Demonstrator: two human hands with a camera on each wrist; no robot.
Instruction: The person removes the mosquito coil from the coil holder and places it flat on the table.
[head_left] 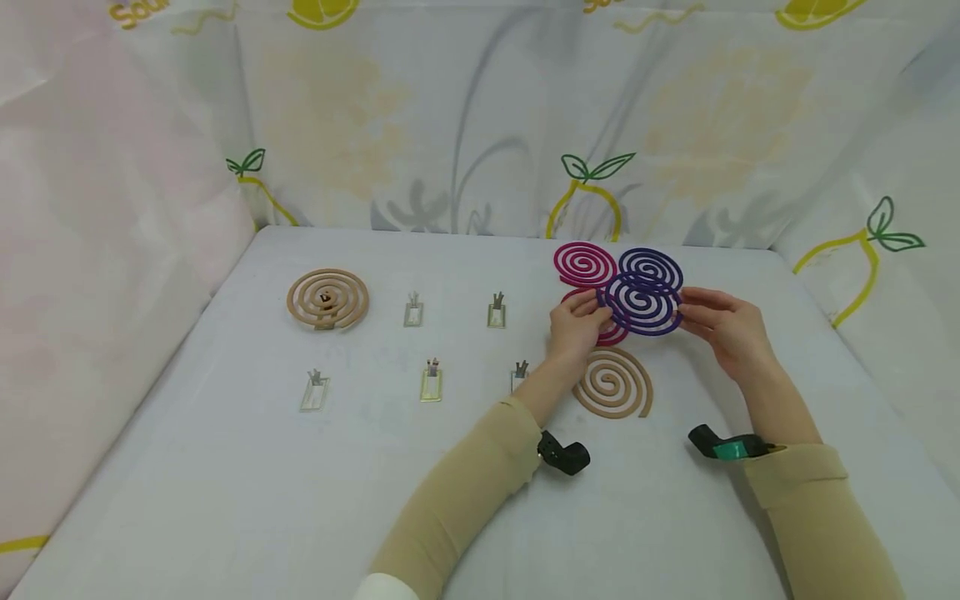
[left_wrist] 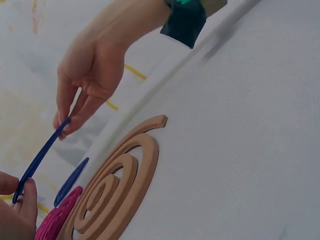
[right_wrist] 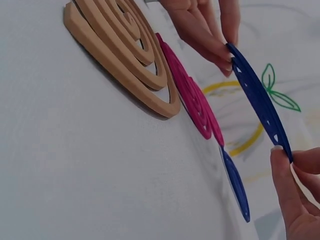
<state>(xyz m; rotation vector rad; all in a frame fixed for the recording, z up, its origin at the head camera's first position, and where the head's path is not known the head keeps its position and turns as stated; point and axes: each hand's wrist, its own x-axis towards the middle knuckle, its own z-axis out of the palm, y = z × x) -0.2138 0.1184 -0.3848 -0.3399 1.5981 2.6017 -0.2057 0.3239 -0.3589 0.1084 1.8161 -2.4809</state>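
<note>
Raised above the table, a dark blue mosquito coil (head_left: 641,302) is held between both hands, tilted and seen nearly edge-on in the wrist views. My left hand (head_left: 576,327) pinches its left edge, while my right hand (head_left: 723,329) pinches the opposite edge. In the right wrist view, fingertips of each hand grip either end of the blue coil (right_wrist: 260,97). Behind it lies another blue coil (head_left: 651,267). Two magenta coils lie to the left, the far one (head_left: 585,262) in full sight and the nearer (head_left: 613,333) partly hidden. A tan coil (head_left: 611,383) lies flat nearest me.
At the left, a tan coil (head_left: 327,287) sits on a metal stand. Several small metal stands with upright prongs, such as this gold one (head_left: 431,385) and this silver one (head_left: 315,392), are spread over the white table (head_left: 300,500). A lemon-print cloth (head_left: 450,108) hangs behind.
</note>
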